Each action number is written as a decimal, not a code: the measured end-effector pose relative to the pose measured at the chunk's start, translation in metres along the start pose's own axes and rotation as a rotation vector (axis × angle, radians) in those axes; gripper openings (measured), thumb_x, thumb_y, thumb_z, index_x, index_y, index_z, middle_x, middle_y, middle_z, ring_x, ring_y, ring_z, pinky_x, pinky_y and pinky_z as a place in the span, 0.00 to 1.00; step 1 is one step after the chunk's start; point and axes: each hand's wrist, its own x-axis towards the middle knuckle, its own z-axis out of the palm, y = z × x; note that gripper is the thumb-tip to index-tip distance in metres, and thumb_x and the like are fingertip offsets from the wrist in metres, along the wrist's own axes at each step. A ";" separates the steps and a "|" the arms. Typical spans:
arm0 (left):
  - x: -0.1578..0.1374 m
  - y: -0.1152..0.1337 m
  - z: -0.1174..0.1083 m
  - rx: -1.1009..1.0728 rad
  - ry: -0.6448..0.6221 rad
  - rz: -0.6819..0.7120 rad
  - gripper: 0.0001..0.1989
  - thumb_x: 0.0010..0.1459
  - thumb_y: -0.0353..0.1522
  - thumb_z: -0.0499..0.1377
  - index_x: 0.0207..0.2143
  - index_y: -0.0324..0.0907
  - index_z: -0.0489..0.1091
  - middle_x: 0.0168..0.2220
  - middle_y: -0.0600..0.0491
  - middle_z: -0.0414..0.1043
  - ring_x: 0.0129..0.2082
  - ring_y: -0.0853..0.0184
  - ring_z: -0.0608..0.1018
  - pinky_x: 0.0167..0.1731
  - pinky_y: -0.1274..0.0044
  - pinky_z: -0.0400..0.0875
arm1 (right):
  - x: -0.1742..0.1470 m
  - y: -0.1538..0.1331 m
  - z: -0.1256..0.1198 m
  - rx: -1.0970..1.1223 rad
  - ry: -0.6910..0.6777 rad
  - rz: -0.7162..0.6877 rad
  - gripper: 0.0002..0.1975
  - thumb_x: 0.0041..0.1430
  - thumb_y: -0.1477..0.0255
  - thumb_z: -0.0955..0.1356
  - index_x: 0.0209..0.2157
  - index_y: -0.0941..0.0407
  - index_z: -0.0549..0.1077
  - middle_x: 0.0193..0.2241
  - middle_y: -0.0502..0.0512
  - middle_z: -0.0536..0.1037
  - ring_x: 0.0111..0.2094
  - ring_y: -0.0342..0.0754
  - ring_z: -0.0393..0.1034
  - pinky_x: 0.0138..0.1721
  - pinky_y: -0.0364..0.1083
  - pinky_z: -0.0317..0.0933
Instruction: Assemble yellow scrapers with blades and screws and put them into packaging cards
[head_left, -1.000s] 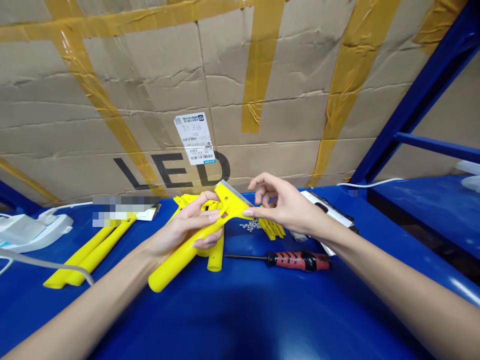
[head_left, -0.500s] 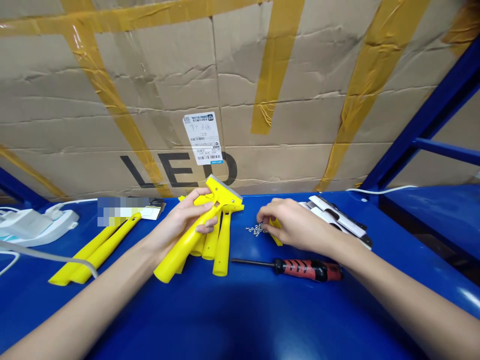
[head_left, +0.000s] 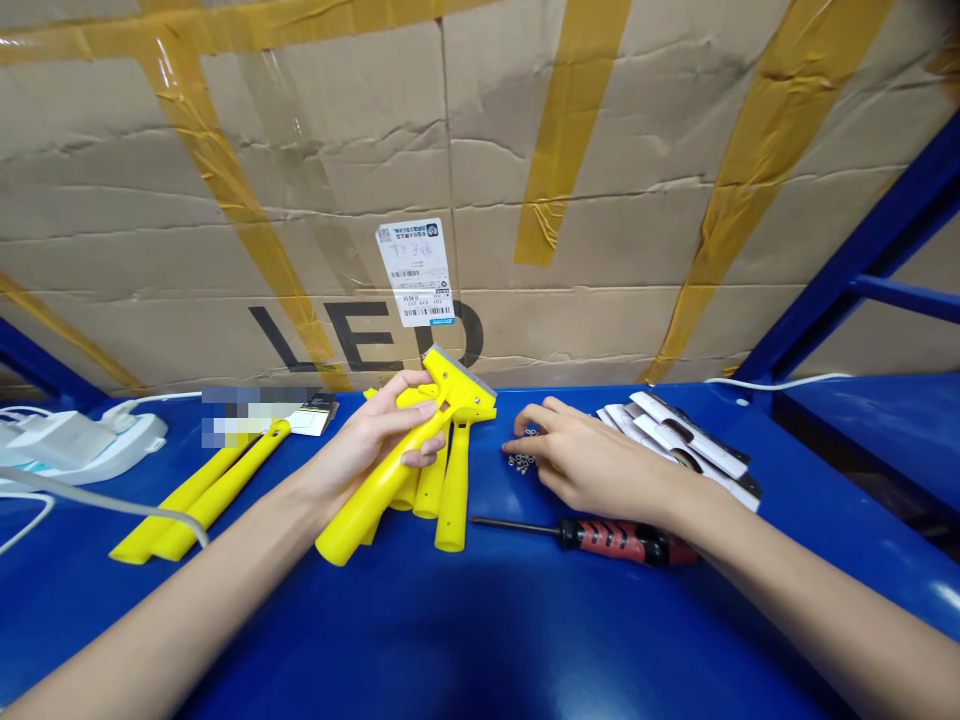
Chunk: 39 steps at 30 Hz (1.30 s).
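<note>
My left hand (head_left: 390, 430) is closed around the handle of a yellow scraper (head_left: 367, 490), its wide head tilted up and a thin metal blade along the upper edge. Beneath and behind it, several more yellow scrapers (head_left: 452, 490) lie in a group on the blue surface. My right hand (head_left: 581, 450) is over a small pile of metal screws (head_left: 523, 462), palm down, its bent fingers apart at the pile. Its underside is hidden. In front of that hand lies a screwdriver (head_left: 611, 538) with a red and black handle, its shaft pointing left.
Two yellow handles (head_left: 217, 495) lie at the left, by a white power strip (head_left: 97, 450) and a grey cable (head_left: 112, 495). White packets (head_left: 686, 445) are stacked at the right. A taped cardboard box (head_left: 360, 130) stands behind the blue surface (head_left: 450, 640).
My right hand's fingers have loosened and stretched leftward over the screws. The yellow piece seen under that hand is now hidden. My left hand still holds the scraper; the view has shifted slightly.
</note>
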 end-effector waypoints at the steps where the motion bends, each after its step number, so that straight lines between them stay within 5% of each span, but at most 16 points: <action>1: 0.000 0.000 0.000 0.002 -0.005 0.001 0.14 0.63 0.25 0.57 0.48 0.45 0.60 0.24 0.54 0.67 0.20 0.75 0.65 0.23 0.84 0.59 | 0.001 0.001 0.001 0.008 0.009 0.000 0.19 0.63 0.79 0.64 0.50 0.53 0.80 0.45 0.62 0.75 0.44 0.54 0.66 0.46 0.53 0.64; 9: -0.001 0.002 0.009 -0.016 0.002 0.005 0.12 0.64 0.23 0.55 0.47 0.45 0.59 0.24 0.56 0.65 0.19 0.76 0.65 0.20 0.85 0.57 | 0.015 -0.005 0.007 0.069 0.032 0.030 0.12 0.66 0.78 0.65 0.39 0.58 0.81 0.31 0.58 0.79 0.38 0.52 0.67 0.38 0.48 0.61; 22: -0.001 0.002 0.008 0.000 -0.009 -0.005 0.13 0.63 0.25 0.57 0.47 0.46 0.59 0.23 0.56 0.67 0.19 0.76 0.66 0.21 0.86 0.60 | 0.017 -0.008 0.012 0.031 0.016 0.025 0.11 0.63 0.81 0.65 0.32 0.58 0.79 0.30 0.59 0.78 0.39 0.53 0.67 0.38 0.48 0.58; 39: 0.001 -0.003 0.005 -0.002 0.019 -0.003 0.13 0.63 0.23 0.57 0.46 0.45 0.61 0.26 0.53 0.69 0.20 0.75 0.68 0.19 0.87 0.58 | 0.012 -0.007 -0.004 0.096 0.081 -0.027 0.12 0.66 0.78 0.64 0.42 0.59 0.80 0.35 0.59 0.79 0.40 0.51 0.70 0.43 0.49 0.62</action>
